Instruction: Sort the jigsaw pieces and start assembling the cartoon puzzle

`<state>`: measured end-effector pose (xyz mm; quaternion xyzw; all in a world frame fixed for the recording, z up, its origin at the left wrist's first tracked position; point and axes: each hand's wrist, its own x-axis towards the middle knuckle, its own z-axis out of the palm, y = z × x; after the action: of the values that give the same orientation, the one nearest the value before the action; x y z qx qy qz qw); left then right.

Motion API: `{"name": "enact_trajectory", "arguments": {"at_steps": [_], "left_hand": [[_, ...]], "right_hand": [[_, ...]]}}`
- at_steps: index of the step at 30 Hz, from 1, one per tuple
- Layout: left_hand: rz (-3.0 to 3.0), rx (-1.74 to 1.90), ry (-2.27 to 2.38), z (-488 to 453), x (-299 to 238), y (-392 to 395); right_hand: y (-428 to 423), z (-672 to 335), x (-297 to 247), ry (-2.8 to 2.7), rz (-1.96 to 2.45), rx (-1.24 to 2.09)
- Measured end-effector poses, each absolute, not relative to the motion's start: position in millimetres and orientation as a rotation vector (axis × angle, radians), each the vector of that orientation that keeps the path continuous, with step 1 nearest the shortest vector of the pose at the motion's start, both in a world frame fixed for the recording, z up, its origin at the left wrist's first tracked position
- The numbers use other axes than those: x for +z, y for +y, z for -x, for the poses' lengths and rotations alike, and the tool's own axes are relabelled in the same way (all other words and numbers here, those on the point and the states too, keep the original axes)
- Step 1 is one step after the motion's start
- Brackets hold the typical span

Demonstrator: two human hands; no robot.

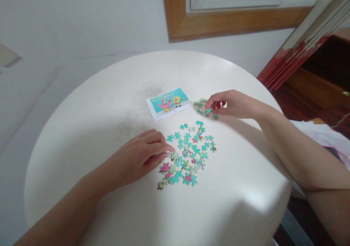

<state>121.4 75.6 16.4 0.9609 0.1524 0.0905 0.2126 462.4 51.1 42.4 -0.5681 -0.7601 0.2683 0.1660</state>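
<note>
Many loose jigsaw puzzle pieces (187, 138), mostly teal with some pink and pale green backs, are spread on the white round table (82, 129). At the left edge of this spread is my left hand (149, 149), its thumb and index finger closed at a pale puzzle piece (174, 156). Farther back on the right, my right hand (226, 103) pinches a teal puzzle piece (209, 111) over a smaller cluster of pieces (199, 104), partly hidden by the fingers. A card with a cartoon picture (169, 103) lies between and behind my hands.
Behind the table stand a pale wall (95, 16) and a wood-framed window (232, 22). A red and cream curtain (298, 53) hangs at the right. Beyond the table's right edge, a white sheet or bag (317, 135) lies below my right arm.
</note>
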Motion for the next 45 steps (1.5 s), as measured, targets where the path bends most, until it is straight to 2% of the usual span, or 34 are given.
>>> {"name": "enact_trajectory", "arguments": {"at_steps": [6, 25, 34, 38, 41, 45], "left_hand": [[-2.673, 0.270, 0.413, -121, 16, 76], [-2.680, 0.263, 0.414, -118, 17, 76], [-2.682, 0.271, 0.408, -119, 16, 77], [-2.694, 0.277, 0.422, -119, 17, 76], [-2.697, 0.284, 0.424, -119, 17, 75], [-2.697, 0.300, 0.424, -119, 16, 75]], "right_hand": [[66, -472, 27, -2.048, 1.824, 0.638], [70, -463, 12, -2.018, 1.673, 0.641], [71, -461, 8, -2.224, 1.632, 0.362], [63, -454, 14, -2.296, 1.469, 0.214], [48, -440, 24, -2.344, 1.211, 0.336], [25, -413, 37, -2.534, 0.886, 0.725]]}}
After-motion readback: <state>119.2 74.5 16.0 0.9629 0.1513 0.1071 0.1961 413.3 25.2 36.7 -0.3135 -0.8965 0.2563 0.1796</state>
